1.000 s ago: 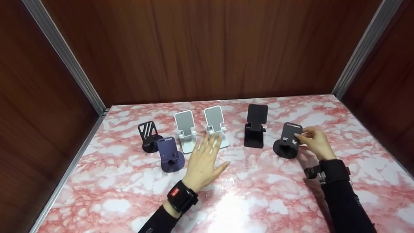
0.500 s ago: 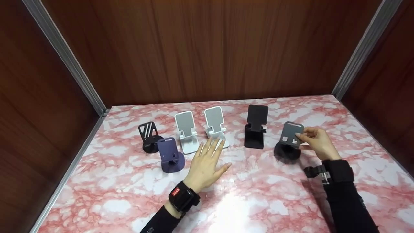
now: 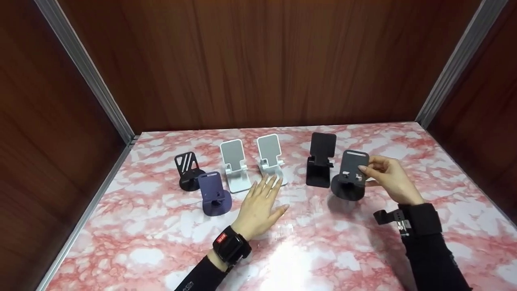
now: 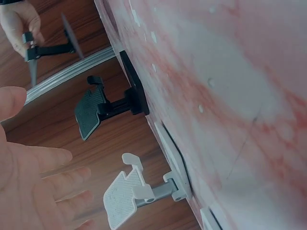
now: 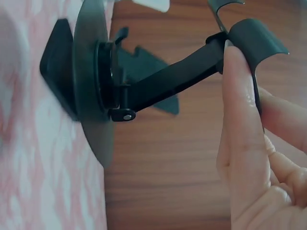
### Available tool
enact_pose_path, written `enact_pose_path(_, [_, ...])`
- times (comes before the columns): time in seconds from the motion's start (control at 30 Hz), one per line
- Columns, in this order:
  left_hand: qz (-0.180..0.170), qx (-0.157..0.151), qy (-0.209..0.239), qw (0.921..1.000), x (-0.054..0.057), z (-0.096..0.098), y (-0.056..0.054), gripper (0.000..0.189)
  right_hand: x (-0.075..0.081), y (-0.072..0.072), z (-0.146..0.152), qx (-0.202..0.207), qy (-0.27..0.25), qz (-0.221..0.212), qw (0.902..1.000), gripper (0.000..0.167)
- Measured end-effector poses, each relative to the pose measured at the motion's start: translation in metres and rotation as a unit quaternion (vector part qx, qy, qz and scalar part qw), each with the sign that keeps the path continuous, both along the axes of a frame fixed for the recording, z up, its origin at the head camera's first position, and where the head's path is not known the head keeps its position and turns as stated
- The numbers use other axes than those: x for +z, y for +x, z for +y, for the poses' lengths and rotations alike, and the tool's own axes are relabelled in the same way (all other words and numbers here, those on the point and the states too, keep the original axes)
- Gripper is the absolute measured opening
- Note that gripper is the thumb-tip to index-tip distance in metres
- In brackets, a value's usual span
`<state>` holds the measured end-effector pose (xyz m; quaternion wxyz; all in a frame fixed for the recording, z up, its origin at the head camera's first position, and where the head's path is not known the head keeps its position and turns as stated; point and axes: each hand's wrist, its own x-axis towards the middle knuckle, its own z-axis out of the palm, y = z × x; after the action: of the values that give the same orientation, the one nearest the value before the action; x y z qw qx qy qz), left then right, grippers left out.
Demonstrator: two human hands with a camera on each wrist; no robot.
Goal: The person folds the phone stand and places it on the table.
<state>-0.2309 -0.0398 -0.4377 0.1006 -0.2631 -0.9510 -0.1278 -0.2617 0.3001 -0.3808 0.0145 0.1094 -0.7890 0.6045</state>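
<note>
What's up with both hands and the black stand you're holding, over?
Right hand: pinching round-based black stand, clear of table. Left hand: open, fingers spread, holding nothing. Possibly in the way: rectangular-based black stand, close by, leftward.

The left hand [image 3: 255, 212] hides part of 1 white stand [image 3: 269, 147] beyond it; the label [image 3: 221, 238] at its wrist is too small to read. To that hand's left, the purple stand [image 3: 211, 188] covers part of the slotted stand [image 3: 188, 178]. The held stand [image 3: 348, 166] hides some of the right hand [image 3: 391, 180] and, in the right wrist view, part of the black stand [image 5: 146, 62].
</note>
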Motion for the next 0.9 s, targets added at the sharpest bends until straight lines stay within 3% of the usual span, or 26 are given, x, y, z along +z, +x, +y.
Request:
enact_pose_path(0.2, [-0.040,-0.030,0.049,0.9976,-0.005,0.002,0.000,0.065,0.007,0.008,-0.022,0.027,-0.015,0.020,0.9993,0.018])
enact_pose_path(0.37, [-0.083,-0.065,0.099,0.9895,-0.008,0.006,0.001,0.062,0.009,0.017,-0.041,0.040,-0.030,0.027,0.9984,0.019])
enact_pose_path(0.43, [-0.108,-0.077,0.134,0.9822,-0.008,0.007,0.000,0.060,0.010,0.020,-0.049,0.048,-0.041,0.027,0.9976,0.020])
enact_pose_path(0.53, [-0.159,-0.089,0.200,0.9626,-0.006,0.007,-0.001,0.057,0.009,0.024,-0.061,0.063,-0.055,0.033,0.9959,0.022])
enact_pose_path(0.6, [-0.196,-0.092,0.250,0.9436,-0.006,0.007,-0.002,0.055,0.009,0.026,-0.068,0.071,-0.061,0.034,0.9950,0.024])
enact_pose_path(0.67, [-0.232,-0.100,0.305,0.9182,-0.001,0.007,0.000,0.052,0.008,0.028,-0.074,0.077,-0.061,0.035,0.9945,0.024])
enact_pose_path(0.7, [-0.254,-0.106,0.337,0.9006,-0.002,0.007,-0.001,0.051,0.007,0.028,-0.077,0.081,-0.062,0.036,0.9942,0.025])
enact_pose_path(0.83, [-0.331,-0.134,0.452,0.8176,-0.003,0.008,-0.004,0.049,0.002,0.030,-0.087,0.094,-0.069,0.043,0.9922,0.024])
enact_pose_path(0.9, [-0.356,-0.145,0.489,0.7828,-0.009,0.010,-0.008,0.048,0.000,0.030,-0.092,0.103,-0.073,0.052,0.9906,0.023])
